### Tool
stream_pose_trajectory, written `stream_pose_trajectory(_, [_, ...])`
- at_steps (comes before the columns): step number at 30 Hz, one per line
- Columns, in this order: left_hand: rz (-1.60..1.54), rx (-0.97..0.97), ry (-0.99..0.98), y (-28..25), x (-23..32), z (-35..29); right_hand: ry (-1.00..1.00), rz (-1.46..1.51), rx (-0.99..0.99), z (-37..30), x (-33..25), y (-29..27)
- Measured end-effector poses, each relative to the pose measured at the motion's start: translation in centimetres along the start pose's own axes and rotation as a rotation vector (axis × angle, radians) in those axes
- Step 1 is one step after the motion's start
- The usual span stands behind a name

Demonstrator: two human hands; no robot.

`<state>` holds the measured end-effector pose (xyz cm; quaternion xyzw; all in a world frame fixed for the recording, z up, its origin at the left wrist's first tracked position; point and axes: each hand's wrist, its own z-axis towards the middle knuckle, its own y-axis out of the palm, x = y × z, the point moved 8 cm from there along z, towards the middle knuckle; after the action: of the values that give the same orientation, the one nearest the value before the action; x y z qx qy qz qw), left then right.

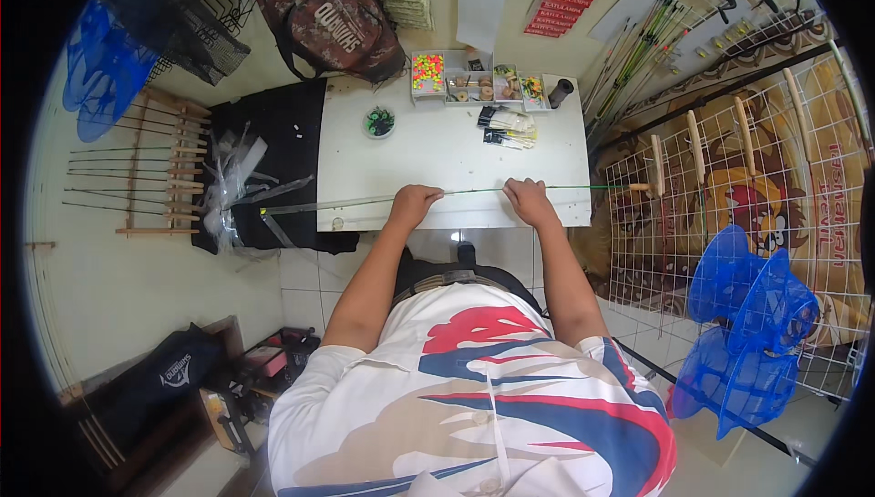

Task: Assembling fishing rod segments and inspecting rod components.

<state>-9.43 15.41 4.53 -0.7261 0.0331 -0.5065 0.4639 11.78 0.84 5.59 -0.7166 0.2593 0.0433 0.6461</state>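
Observation:
A thin green fishing rod (588,188) lies level across the near part of the white table, its short wooden handle (641,188) pointing right past the table edge. My right hand (529,201) is closed on the rod in a pinch. To its left, my left hand (417,203) pinches the rod where a long clear plastic sleeve (342,204) begins. The sleeve stretches left to a small yellow-green spot near the black cloth. Whether the rod's tip is inside the sleeve, I cannot tell.
On the white table (383,164) stand a tub of dark green pieces (378,122), small packets (507,127) and trays of colourful beads (427,72). Clear plastic sleeves (232,191) heap on black cloth at left. Thin rods hang on a wooden rack (184,169); a wire grid (674,232) stands right.

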Motion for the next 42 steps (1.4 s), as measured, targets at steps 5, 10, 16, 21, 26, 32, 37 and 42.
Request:
stream_pose_trajectory(5, [-0.017,-0.021,-0.018,-1.3,-0.6,0.5,0.000,0.025,0.024,0.9,-1.2,-0.2])
stream_pose_trajectory(10, [-0.003,-0.005,-0.012,-2.6,-0.8,1.0,-0.013,0.043,0.056,1.9,-2.2,-0.3])
stream_pose_trajectory(16, [-0.049,-0.036,-0.033,-3.1,-1.5,1.3,-0.015,0.034,0.040,2.8,-3.3,-0.1])
stream_pose_trajectory(21, [0.008,-0.025,0.025,-3.6,-1.2,1.5,-0.015,0.028,0.021,3.2,-3.8,-0.5])
stream_pose_trajectory(26, [-0.001,-0.033,-0.025,-4.5,-1.5,1.6,-0.026,0.037,0.027,3.2,-3.5,-0.8])
stream_pose_trajectory(32, [0.008,-0.007,0.066,-3.0,1.0,1.8,-0.087,0.090,0.017,3.9,-6.9,-0.4])
stream_pose_trajectory(37, [-0.030,-0.065,0.008,-3.0,1.5,1.9,-0.074,0.087,0.054,3.7,-6.6,-0.5])
stream_pose_trajectory(42, [-0.040,-0.001,0.053,-2.8,1.8,1.8,-0.098,0.065,0.082,3.7,-7.8,-0.6])
